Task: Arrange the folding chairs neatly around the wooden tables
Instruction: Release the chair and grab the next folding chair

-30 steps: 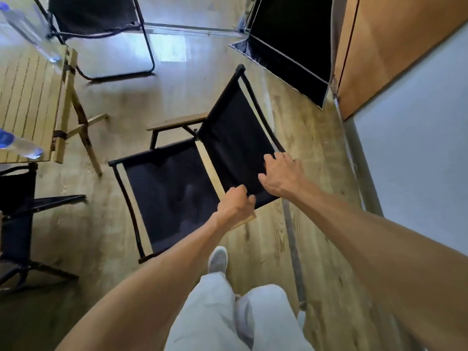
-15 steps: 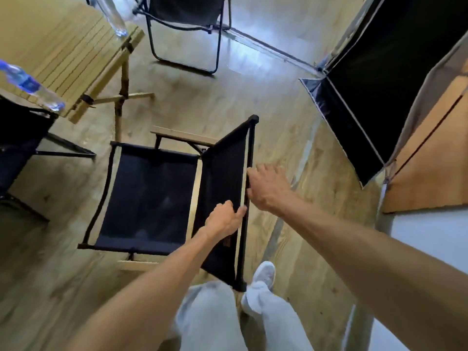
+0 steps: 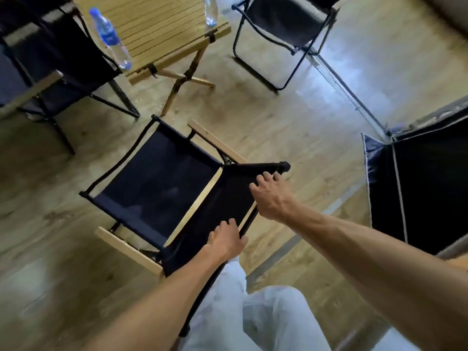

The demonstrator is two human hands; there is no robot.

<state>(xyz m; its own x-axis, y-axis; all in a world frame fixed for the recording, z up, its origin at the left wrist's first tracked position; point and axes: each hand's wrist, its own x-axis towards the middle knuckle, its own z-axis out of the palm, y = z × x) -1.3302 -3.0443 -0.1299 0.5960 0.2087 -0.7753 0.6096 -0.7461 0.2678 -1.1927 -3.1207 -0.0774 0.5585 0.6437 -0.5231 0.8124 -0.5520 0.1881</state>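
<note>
The folding chair point(image 3: 162, 183) with a dark fabric seat and pale wooden armrests stands on the wooden floor point(image 3: 278, 115) in the middle of the view, just in front of the person's legs, its backrest nearest the person and its seat pointing toward the wooden table. Both arms reach forward and down from the bottom of the frame. The left hand point(image 3: 225, 240) is curled over the top edge of the backrest near its lower end, gripping the fabric and rail. The right hand point(image 3: 272, 196) lies farther along the same edge near the black end of the rail, fingers point(image 3: 266, 177) spread and bent over it; whether it grips firmly or only rests there cannot be told. The slatted tabletop point(image 3: 162, 29) is beyond the chair, well apart from it, carrying a plastic water bottle point(image 3: 111, 38) with a blue label and a second bottle point(image 3: 210, 11) at its far edge. Another dark chair point(image 3: 50, 59) sits at the table's left side, and a black metal-framed chair point(image 3: 283, 24) stands to its right. A large black fabric panel point(image 3: 425, 188) stands at the right edge.
</note>
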